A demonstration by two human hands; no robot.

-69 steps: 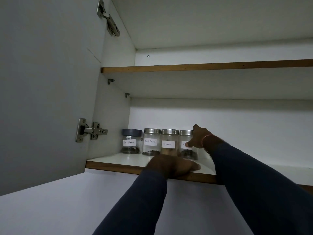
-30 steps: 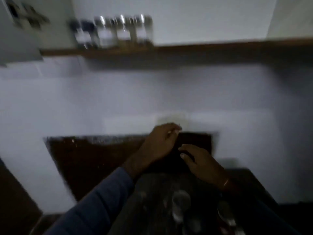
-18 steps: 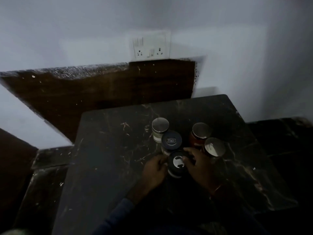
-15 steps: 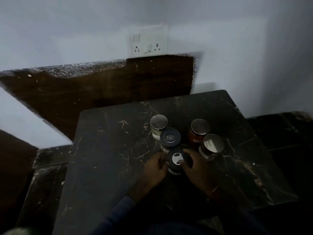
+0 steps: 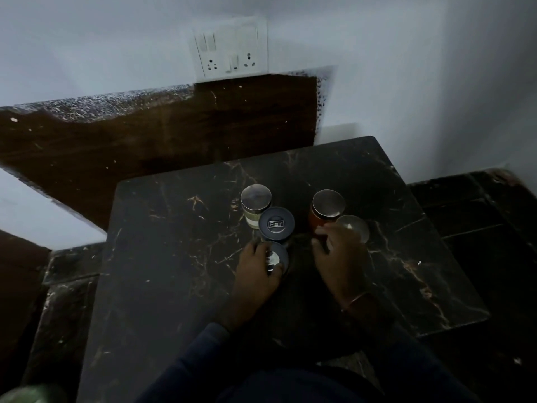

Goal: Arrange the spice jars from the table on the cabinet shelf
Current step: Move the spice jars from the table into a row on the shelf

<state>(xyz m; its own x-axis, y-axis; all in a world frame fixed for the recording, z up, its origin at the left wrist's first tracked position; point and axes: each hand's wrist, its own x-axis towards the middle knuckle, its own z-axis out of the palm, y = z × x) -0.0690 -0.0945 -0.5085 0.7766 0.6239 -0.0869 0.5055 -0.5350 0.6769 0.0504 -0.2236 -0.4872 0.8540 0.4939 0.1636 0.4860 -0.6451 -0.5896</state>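
Five spice jars (image 5: 276,223) are sitting unshelved on the table (image 5: 174,257), while the left hand (image 5: 255,274) is gripping a dark-lidded jar (image 5: 278,256) and the right hand (image 5: 340,257) is apparently clasping a silver-lidded jar (image 5: 354,228) in the gloom.

Dim room. Pale wall (image 5: 87,39) with white switch-and-socket plate (image 5: 231,52); directly below, dark brown wood panel (image 5: 145,141). In front, black veined marble table (image 5: 174,257). Dark tiled floor (image 5: 479,228) on either side.
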